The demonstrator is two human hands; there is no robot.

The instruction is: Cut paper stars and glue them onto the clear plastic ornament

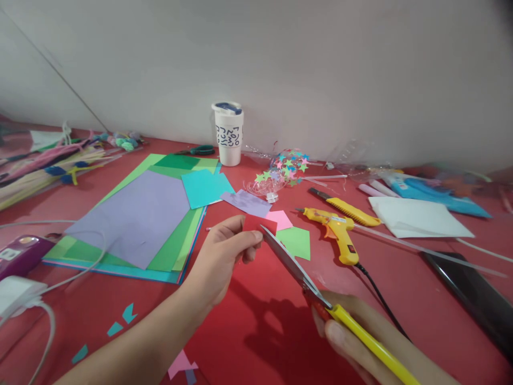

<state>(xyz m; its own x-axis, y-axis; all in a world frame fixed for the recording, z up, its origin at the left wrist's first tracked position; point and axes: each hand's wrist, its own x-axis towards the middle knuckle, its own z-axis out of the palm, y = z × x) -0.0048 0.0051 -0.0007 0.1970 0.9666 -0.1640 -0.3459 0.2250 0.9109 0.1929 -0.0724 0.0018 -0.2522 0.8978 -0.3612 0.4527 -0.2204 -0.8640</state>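
Yellow-handled metal scissors (340, 317): held in right hand (352, 353), grip wrapped round handles, blades angled forward and left. Left hand (228, 246): grip pinching small red paper piece (252, 222) above red surface (404, 289). Blade tip overlapping paper in view; contact cannot be confirmed. Just beyond: small pink paper (279, 219), light-green paper (296, 242). To right: yellow plastic glue gun (339, 230). To left: stack of coloured sheets (172, 243), lilac sheet (136, 219) uppermost.

A cup (230, 141) (white) stands near a wall (304, 69).
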